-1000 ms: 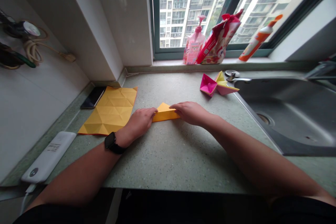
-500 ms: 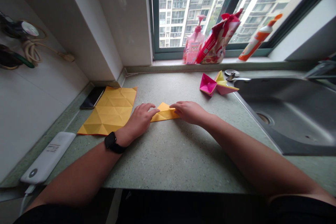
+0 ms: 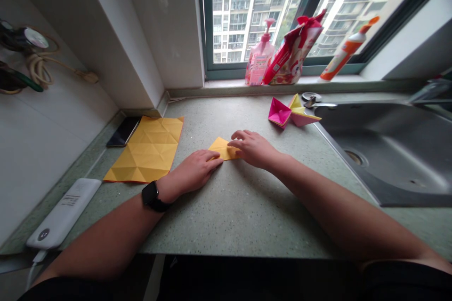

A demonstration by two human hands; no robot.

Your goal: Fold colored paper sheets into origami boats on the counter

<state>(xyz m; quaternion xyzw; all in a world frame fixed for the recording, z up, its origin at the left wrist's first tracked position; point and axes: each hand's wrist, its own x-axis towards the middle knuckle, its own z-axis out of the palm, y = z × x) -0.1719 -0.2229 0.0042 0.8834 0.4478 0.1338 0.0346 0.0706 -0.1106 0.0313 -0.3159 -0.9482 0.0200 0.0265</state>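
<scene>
A small folded piece of yellow origami paper lies on the counter, with a pointed corner facing the window. My left hand, with a black watch at its wrist, rests flat over the paper's left part and front edge, fingers stretched out. At the paper's right end is my right hand, its fingers loosely bent and apart. Whether its lower fingers press the paper I cannot tell. To the left lies a larger creased yellow sheet with an orange-red underside showing at the edge.
Pink and yellow folded paper shapes stand near the steel sink on the right. A phone and a white power bank with a cable lie left. Along the windowsill are a pump bottle, a red bag and an orange-white bottle.
My left hand has slid right and nearer to me, flattening over the paper's front strip. My right hand's fingers have lifted and spread slightly. The upper flap now looks folded down.
</scene>
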